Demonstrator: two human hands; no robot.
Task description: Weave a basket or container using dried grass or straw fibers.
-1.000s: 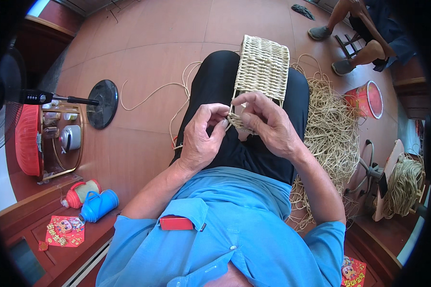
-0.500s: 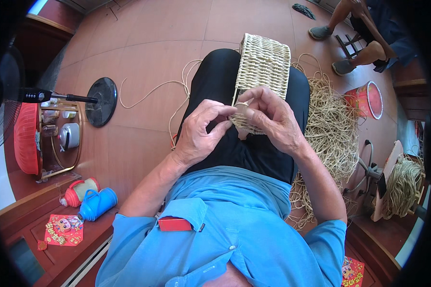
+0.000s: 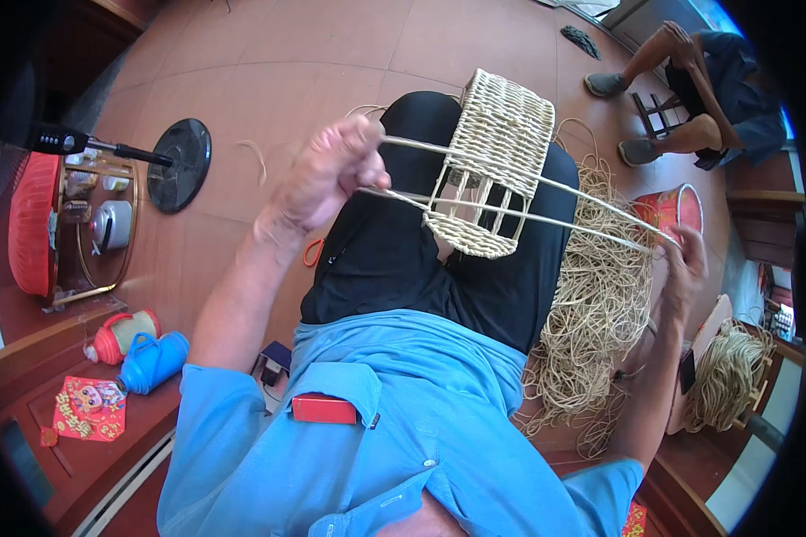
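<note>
A pale woven basket (image 3: 503,121) rests on my lap across the dark trousers, its side showing upright stakes with open gaps above a woven end. Two strands of straw-coloured cord (image 3: 591,195) stretch tight across it, one over the woven part and one over the gaps. To the left of the basket, my left hand (image 3: 331,170) is closed round the strands, slightly blurred. Far out to the right, my right hand (image 3: 685,264) pinches the other ends of the cord together. Both hands are well apart from the basket.
A big heap of loose cord (image 3: 600,313) lies on the floor at my right, beside a red bucket (image 3: 667,213) and a reel of cord (image 3: 730,376). A fan stand (image 3: 179,166) and two flasks (image 3: 152,362) are at left. Another person (image 3: 698,98) sits at upper right.
My hands were close together at the basket's near end. They have moved widely apart, left hand up and left, right hand far right, with cord now stretched between them. The basket's open gaps now show.
</note>
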